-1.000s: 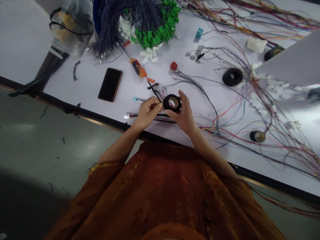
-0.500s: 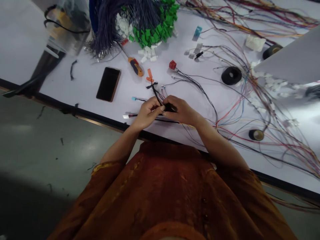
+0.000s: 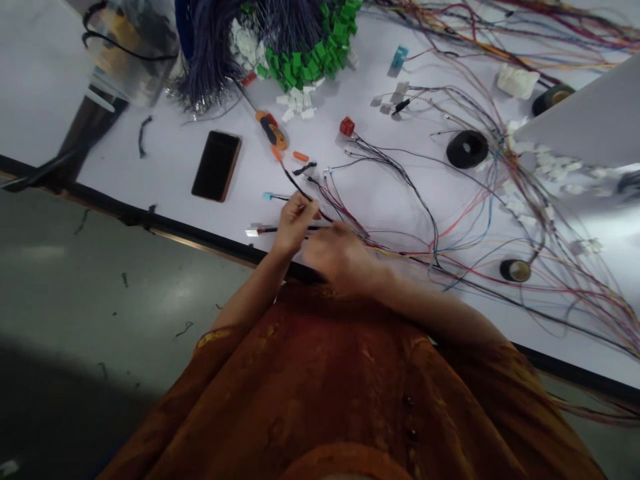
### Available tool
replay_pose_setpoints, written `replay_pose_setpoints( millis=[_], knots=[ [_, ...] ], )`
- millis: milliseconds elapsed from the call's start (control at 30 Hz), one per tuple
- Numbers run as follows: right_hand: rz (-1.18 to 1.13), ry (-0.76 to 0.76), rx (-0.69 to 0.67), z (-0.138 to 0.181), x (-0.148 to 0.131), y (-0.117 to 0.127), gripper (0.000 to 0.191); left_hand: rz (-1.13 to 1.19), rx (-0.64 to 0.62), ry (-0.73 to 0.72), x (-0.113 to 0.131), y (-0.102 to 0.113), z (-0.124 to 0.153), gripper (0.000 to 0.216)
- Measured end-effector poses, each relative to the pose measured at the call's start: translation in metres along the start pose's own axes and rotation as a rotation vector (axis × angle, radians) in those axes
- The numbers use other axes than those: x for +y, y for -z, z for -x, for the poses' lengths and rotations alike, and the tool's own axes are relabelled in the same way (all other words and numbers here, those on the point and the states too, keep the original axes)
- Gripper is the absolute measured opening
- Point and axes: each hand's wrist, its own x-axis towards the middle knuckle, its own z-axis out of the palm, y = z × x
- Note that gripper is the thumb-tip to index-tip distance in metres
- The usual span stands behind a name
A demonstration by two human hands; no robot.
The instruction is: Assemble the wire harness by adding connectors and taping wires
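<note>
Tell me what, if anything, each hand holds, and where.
Left hand: a dark cable, pinched partway along, behind its orange tip. Right hand: blurred; cannot tell.

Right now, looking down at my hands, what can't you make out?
- Head view: whatever the right hand may hold; motion blur and its own fingers hide it.
- Head view: the part of the black cable inside the left hand, covered by the fingers.
- Head view: the far end of the purple wires, cut off by the top edge.
- Head view: the bag's contents, murky through the plastic.
</note>
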Motion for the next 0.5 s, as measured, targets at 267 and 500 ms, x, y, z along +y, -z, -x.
replay_pose_setpoints(
  millis=[267, 500],
  knots=[
    [0.057, -0.724, 0.168, 0.023, 0.125, -0.005, 0.018, 0.294, -0.062, 0.372, 0.009, 0.013, 0.004, 0.027],
    [-0.114, -0.575, 0.212, 0.054, 0.098, -0.022, 0.026, 0.117, 0.115, 0.271, 0.003, 0.011, -0.004, 0.022]
  ],
)
